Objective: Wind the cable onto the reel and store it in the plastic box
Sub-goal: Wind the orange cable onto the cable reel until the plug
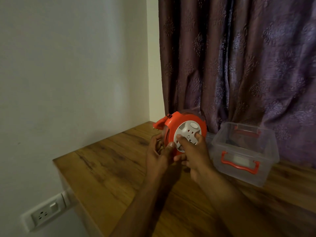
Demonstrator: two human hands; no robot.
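An orange cable reel (176, 123) with a white socket face (187, 132) is held upright above the wooden table (109, 170). My left hand (158, 155) grips its left rim from the side. My right hand (193, 153) is on the white face, thumb and fingers pressed against it. An orange plug or cable end (159, 124) sticks out at the reel's upper left. The wound cable itself is mostly hidden inside the housing. The clear plastic box (266, 168) with orange handles stands open to the right of the reel.
A purple patterned curtain (239, 65) hangs behind the table. A white wall (68, 74) is on the left, with a wall socket and switch (45, 212) low down beyond the table's left edge.
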